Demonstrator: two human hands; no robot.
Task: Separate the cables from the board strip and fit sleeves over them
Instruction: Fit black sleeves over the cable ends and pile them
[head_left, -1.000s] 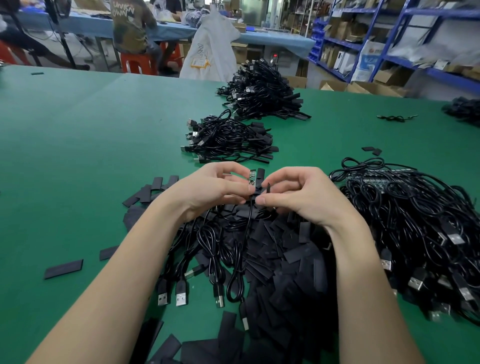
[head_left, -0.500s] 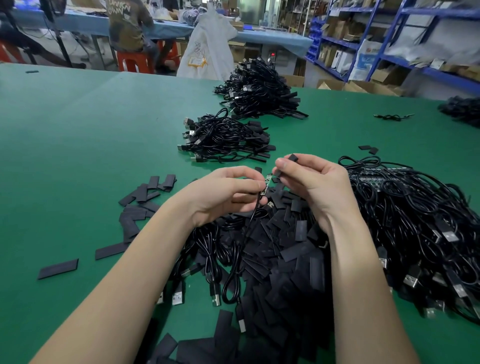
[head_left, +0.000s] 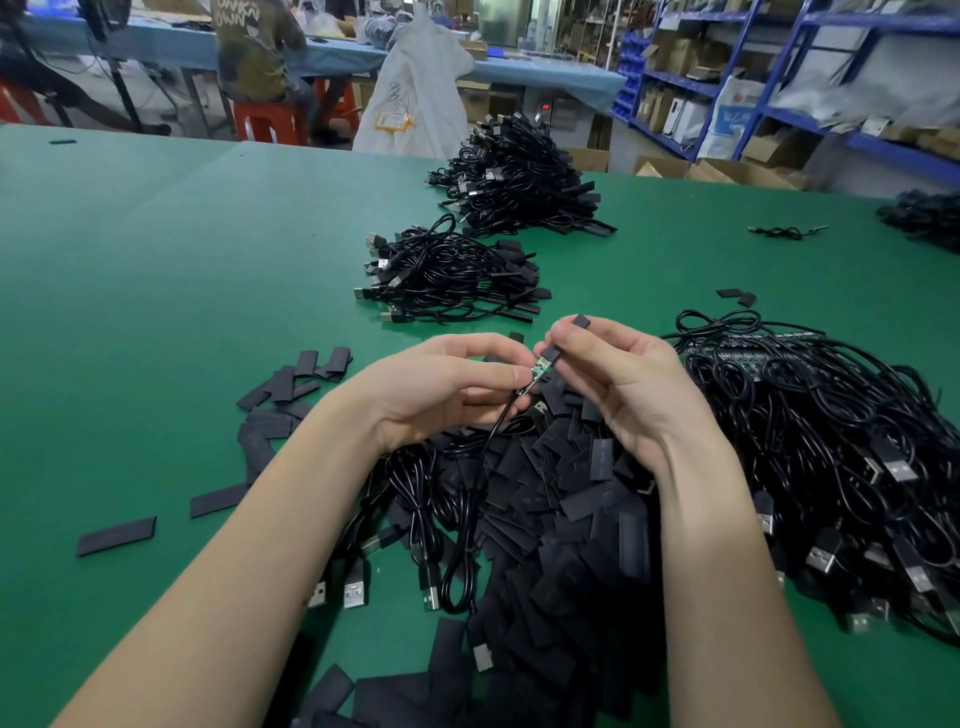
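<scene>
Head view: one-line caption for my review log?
Left hand holds a cable's small board while right hand brings a black sleeve onto it.

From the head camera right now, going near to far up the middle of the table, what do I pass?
Loose sleeve heap → left hand and right hand holding the small board and a sleeve → small cable bundle → large cable pile → white bag.

1. Black cable with small green board at its tip is hanging from the pinch, tilted.
2. Black sleeve is sitting at the board's upper end.
3. Loose sleeve pile is lying flat below.
4. Board strip with cables attached is lying right.
</scene>
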